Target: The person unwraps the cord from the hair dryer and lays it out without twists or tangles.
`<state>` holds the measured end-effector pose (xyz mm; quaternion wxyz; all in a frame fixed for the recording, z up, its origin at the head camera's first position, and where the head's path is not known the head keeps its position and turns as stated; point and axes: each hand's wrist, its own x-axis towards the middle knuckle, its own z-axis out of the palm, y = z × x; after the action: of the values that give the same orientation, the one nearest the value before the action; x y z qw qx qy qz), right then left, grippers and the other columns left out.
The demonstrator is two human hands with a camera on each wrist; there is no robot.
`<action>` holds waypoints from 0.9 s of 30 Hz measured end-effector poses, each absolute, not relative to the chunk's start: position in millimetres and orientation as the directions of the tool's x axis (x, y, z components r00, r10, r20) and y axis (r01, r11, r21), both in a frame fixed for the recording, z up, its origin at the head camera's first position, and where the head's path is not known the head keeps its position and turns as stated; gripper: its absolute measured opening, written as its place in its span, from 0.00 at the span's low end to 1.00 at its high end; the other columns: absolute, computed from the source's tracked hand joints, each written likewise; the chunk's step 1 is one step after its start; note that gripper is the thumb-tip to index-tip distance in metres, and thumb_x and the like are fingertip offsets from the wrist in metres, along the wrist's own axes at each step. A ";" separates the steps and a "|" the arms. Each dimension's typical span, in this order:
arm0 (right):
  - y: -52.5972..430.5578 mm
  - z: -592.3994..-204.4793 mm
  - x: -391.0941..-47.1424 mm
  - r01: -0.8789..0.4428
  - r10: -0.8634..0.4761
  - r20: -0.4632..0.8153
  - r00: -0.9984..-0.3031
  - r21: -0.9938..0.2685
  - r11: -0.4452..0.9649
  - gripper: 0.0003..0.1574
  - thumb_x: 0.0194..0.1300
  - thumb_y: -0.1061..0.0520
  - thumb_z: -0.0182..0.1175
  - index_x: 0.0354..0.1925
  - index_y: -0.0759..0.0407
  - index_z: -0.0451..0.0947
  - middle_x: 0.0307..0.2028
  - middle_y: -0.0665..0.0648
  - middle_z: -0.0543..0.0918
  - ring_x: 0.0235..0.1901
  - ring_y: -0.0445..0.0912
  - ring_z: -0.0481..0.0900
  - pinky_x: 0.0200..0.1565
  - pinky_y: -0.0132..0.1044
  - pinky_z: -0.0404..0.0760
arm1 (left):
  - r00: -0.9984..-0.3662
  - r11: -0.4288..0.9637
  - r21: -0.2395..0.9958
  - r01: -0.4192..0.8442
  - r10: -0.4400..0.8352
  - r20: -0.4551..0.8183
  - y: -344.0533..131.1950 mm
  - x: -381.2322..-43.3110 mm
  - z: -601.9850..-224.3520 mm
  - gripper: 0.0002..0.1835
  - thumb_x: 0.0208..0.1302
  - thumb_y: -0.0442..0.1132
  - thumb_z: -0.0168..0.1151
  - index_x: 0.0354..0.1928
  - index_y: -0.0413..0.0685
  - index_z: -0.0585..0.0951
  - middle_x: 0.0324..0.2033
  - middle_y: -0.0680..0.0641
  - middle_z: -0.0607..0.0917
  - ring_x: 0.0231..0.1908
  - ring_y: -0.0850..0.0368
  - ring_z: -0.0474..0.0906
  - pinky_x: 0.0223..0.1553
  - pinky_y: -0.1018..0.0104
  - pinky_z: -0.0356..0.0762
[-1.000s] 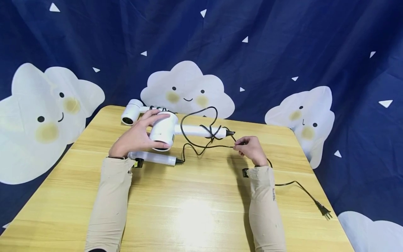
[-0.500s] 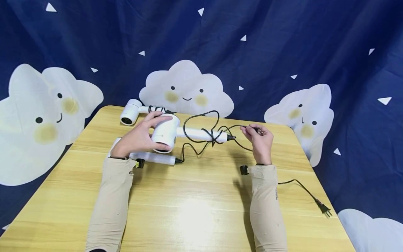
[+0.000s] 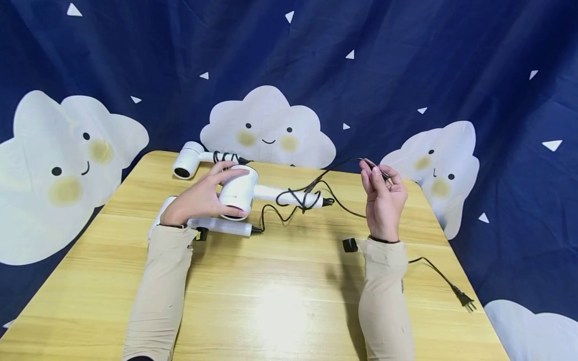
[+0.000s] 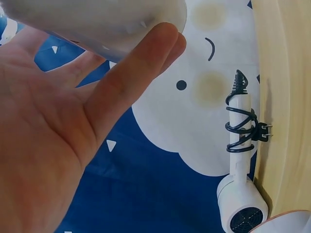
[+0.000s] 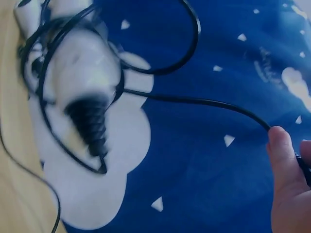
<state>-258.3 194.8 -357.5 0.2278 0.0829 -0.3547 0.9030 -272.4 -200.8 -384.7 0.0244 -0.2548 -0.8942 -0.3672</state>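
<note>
Hair dryer (image 3: 255, 191) is gripped round its head (image 3: 238, 189) by the left hand (image 3: 200, 198) above the table (image 3: 280, 265), apparently for steadiness. Cord (image 5: 206, 101) looped about its handle (image 3: 270, 193) is pinched by the right hand (image 3: 386, 200), seemingly for control.

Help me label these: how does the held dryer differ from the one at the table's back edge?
The left hand grips the held dryer; the rear dryer lies on the table. The held dryer's cord loops loosely; the rear dryer's cord winds in coils round its handle. Both are white.
</note>
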 end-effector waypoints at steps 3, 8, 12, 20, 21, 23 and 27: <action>191.9 -349.0 -251.3 -0.485 0.353 0.335 -0.874 -0.549 -0.681 0.09 0.67 0.74 0.62 0.45 0.74 0.73 0.45 0.74 0.88 0.43 0.57 0.92 0.46 0.38 0.87 | -0.871 0.603 0.645 0.470 0.437 0.227 -201.0 -272.7 -385.0 0.54 0.39 0.57 0.88 0.73 0.65 0.73 0.76 0.43 0.62 0.74 0.43 0.63 0.64 0.43 0.72; 188.1 -337.4 -240.4 -0.503 0.362 0.360 -0.860 -0.474 -0.723 0.08 0.67 0.74 0.62 0.43 0.72 0.73 0.45 0.75 0.88 0.41 0.58 0.92 0.44 0.38 0.88 | -0.881 0.608 0.653 0.452 0.420 0.218 -201.4 -272.1 -385.1 0.54 0.38 0.56 0.88 0.73 0.67 0.73 0.77 0.46 0.61 0.73 0.44 0.63 0.64 0.45 0.72; 185.2 -331.0 -232.1 -0.498 0.344 0.381 -0.859 -0.458 -0.737 0.08 0.68 0.73 0.61 0.43 0.71 0.72 0.47 0.76 0.87 0.42 0.57 0.92 0.45 0.38 0.88 | -0.884 0.609 0.657 0.444 0.418 0.210 -201.7 -272.7 -385.8 0.54 0.40 0.56 0.88 0.73 0.66 0.72 0.77 0.45 0.61 0.74 0.43 0.63 0.64 0.42 0.72; 177.2 -318.5 -211.4 -0.481 0.289 0.464 -0.837 -0.372 -0.794 0.08 0.69 0.74 0.59 0.44 0.73 0.70 0.48 0.78 0.86 0.44 0.59 0.91 0.47 0.39 0.88 | -0.889 0.616 0.657 0.435 0.410 0.204 -202.9 -273.5 -388.1 0.53 0.41 0.58 0.87 0.73 0.68 0.71 0.77 0.44 0.60 0.73 0.42 0.63 0.62 0.40 0.73; 176.4 -317.1 -208.6 -0.480 0.283 0.480 -0.830 -0.357 -0.802 0.08 0.69 0.74 0.59 0.45 0.73 0.70 0.49 0.78 0.85 0.44 0.59 0.91 0.47 0.40 0.88 | -0.889 0.617 0.656 0.435 0.410 0.204 -203.1 -273.8 -388.2 0.53 0.41 0.59 0.86 0.73 0.68 0.71 0.77 0.44 0.60 0.73 0.42 0.64 0.62 0.40 0.73; 174.9 -314.2 -203.3 -0.478 0.272 0.511 -0.815 -0.328 -0.815 0.08 0.70 0.74 0.58 0.45 0.73 0.69 0.48 0.78 0.86 0.45 0.59 0.91 0.47 0.40 0.88 | -0.891 0.618 0.657 0.431 0.408 0.201 -203.4 -274.3 -388.5 0.53 0.41 0.59 0.86 0.74 0.69 0.71 0.77 0.45 0.60 0.73 0.42 0.64 0.62 0.41 0.74; 172.5 -310.2 -194.4 -0.452 0.231 0.576 -0.784 -0.276 -0.848 0.08 0.71 0.75 0.56 0.46 0.74 0.68 0.49 0.78 0.85 0.45 0.60 0.91 0.48 0.41 0.88 | -0.897 0.624 0.661 0.417 0.398 0.191 -203.8 -274.4 -389.0 0.53 0.41 0.59 0.86 0.74 0.70 0.71 0.77 0.45 0.59 0.73 0.42 0.64 0.62 0.42 0.74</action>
<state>-194.4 172.5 -310.2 0.1852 0.2716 -0.2042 0.9221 -274.4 -203.8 -389.0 0.0133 -0.2261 -0.9011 -0.3698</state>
